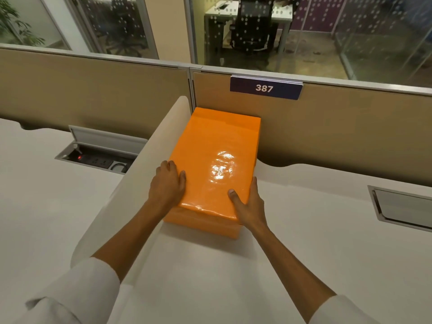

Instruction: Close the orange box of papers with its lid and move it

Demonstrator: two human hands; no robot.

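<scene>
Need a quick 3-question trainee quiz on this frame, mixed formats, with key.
1. True or false: the lid is already on the orange box.
2. Where does the left hand sit? A) flat on the desk B) on the near left edge of the lid C) on the number sign
3. Fill in: the sign on the partition behind the box reads ___.

Key: 1 true. 2 B; the right hand grips the near right corner, thumb on top. 3 387.
</scene>
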